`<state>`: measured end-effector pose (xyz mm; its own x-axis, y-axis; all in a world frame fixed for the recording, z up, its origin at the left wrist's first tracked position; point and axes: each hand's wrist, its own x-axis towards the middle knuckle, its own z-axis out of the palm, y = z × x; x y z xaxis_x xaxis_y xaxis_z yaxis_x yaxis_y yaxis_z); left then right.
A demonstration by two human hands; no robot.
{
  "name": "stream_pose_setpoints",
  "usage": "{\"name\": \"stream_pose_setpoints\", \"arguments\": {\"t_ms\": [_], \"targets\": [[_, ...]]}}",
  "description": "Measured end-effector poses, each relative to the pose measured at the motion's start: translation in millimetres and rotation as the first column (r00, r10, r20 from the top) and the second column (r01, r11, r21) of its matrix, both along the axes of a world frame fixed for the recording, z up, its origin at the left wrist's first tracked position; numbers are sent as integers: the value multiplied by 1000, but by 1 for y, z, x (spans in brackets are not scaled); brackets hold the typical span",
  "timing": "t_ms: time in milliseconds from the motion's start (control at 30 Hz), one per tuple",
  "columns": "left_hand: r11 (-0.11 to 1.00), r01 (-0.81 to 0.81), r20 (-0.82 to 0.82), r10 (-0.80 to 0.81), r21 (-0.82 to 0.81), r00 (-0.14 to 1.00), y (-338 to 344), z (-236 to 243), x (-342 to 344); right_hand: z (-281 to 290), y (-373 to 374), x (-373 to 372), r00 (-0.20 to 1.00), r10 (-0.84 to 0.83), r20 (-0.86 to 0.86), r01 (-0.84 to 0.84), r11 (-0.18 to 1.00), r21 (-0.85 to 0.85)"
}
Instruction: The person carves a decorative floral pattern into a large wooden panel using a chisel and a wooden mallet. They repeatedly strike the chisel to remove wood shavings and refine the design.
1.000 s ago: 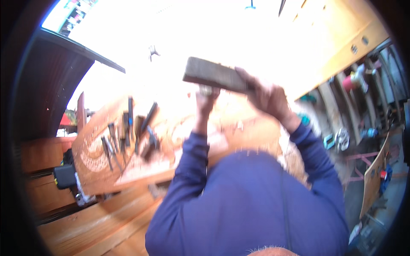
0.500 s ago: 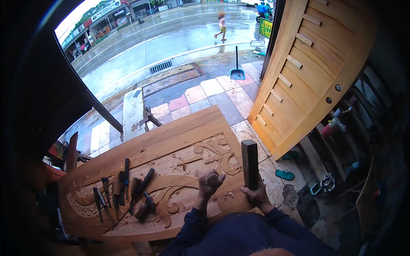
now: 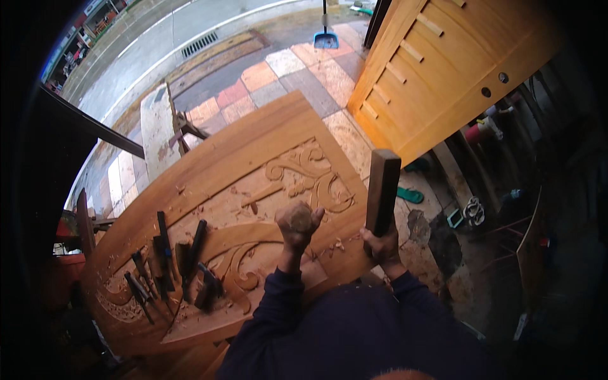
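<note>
My left hand [image 3: 295, 229] is closed in a fist over the carved wooden panel [image 3: 234, 140]. The pale round butt of a chisel handle [image 3: 301, 218] shows at its top; the blade is hidden below. At the panel's right edge my right hand [image 3: 382, 244] grips a dark, square-sided wooden mallet [image 3: 384, 193], held upright. Scrollwork [image 3: 297, 166] is cut into the panel near my left hand. Several carving chisels [image 3: 166, 247] with dark handles lie in a cluster on the left half, among wood shavings.
A yellowish wooden door [image 3: 437, 82] with small strips on it leans at the right. Green slippers [image 3: 410, 195] lie on the tiled floor below it. A blue dustpan [image 3: 325, 40] stands beyond the panel, near the wet street [image 3: 158, 38].
The view has tilted down and shifted, so the street shows less and the walking person is out of sight. Both hands keep their grips, with the mallet still upright.
</note>
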<state>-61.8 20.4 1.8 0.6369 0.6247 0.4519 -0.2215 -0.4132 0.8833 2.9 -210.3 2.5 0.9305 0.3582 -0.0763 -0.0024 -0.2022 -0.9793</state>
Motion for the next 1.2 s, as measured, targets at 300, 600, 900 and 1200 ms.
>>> {"name": "stream_pose_setpoints", "arguments": {"t_ms": [300, 600, 900, 1200], "targets": [[833, 126, 235, 5, -539, 972, 1, 8, -37, -5, 1, 2, 997, 75, -16, -71, 984, 164], [827, -176, 189, 320, -534, 928, -45, 21, -63, -21, -10, 26, 929, 327, -173, -262, 912, 315], [914, -129, 289, 252, -385, 924, -48, 30, -57, -17, -12, 30, 903, 393, -172, -300, 866, 400], [750, 212, 444, 121, -627, 888, -6, 26, 8, -15, -14, 24, 933, 332, -139, -284, 916, 282]]}}
